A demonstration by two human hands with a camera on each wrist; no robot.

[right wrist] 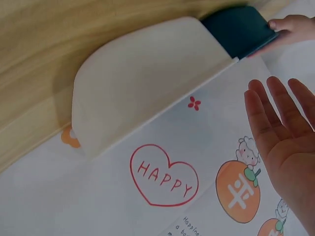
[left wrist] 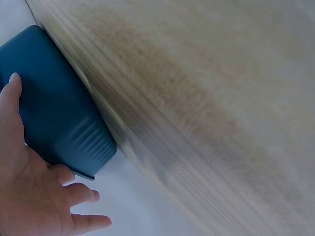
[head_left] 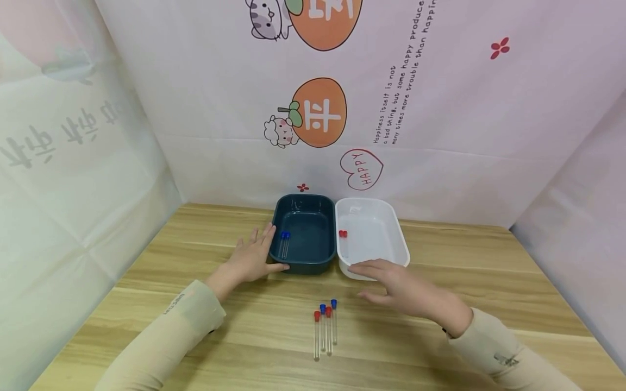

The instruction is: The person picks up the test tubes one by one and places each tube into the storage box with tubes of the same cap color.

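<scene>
My left hand rests against the left front corner of a dark teal tray, its fingers along the side and its thumb at the front. In the left wrist view its fingers are spread and fairly straight. My right hand is at the front of a white tray, palm down with fingers extended and holding nothing; whether it touches the rim I cannot tell. Two blue-capped test tubes lie in the teal tray's left side. Two red caps of tubes show inside the white tray's left side.
On the wooden table, in front of the trays, several clear test tubes lie side by side, two red-capped and two blue-capped. A printed white cloth hangs behind the table, with more cloth at both sides.
</scene>
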